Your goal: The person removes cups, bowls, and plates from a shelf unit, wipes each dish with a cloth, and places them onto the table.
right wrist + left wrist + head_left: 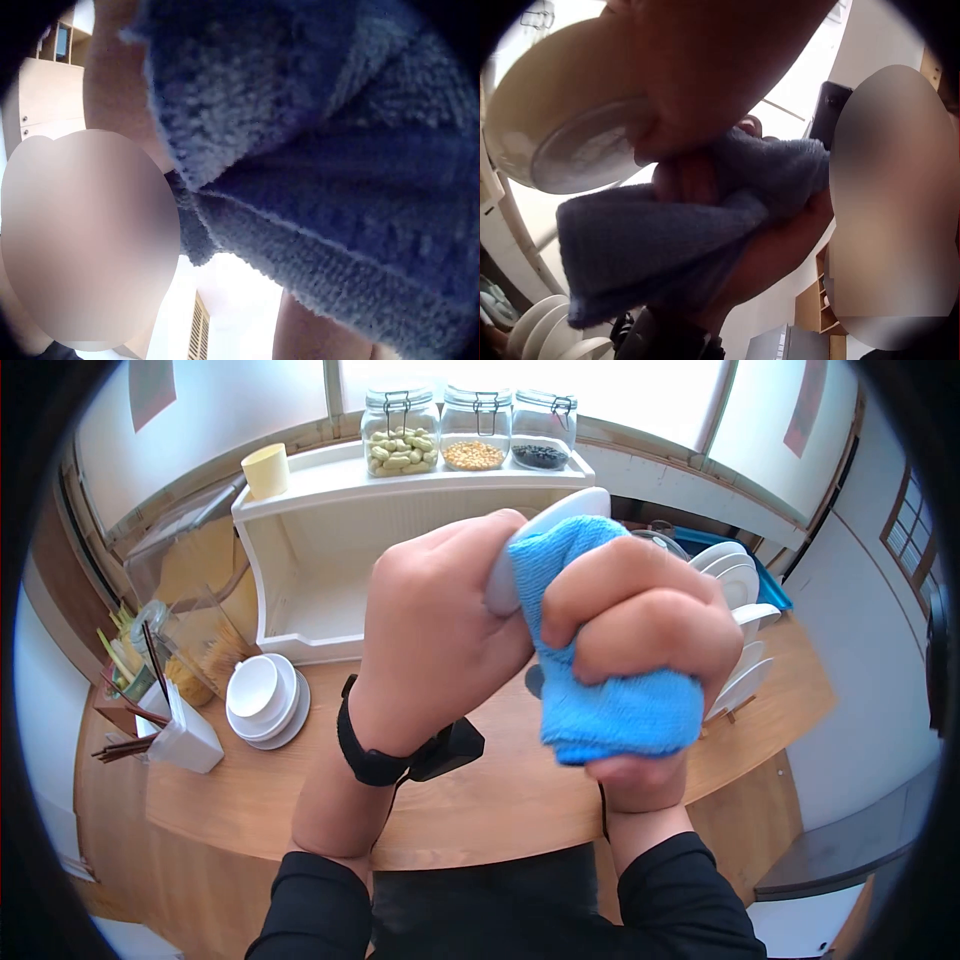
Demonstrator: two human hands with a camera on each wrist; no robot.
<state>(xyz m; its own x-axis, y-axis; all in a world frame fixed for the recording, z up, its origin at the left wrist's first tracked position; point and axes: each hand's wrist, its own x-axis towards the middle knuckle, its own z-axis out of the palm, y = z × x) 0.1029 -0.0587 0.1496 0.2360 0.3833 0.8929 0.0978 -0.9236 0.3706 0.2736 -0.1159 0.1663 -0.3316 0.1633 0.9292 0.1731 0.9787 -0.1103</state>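
A wooden surface spans the scene, a white shelf standing at its far side. Held centrally above the surface, the left hand clamps its fingers on a white dish; just right, the right hand curls its fingers round a blue cloth, seemingly against the dish. Wiping appears under way; next probably calls for steady left support while the cloth circles.

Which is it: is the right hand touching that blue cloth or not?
Touching. The head view shows it plainly: the right hand grips the blue cloth, its fingers curled over it.
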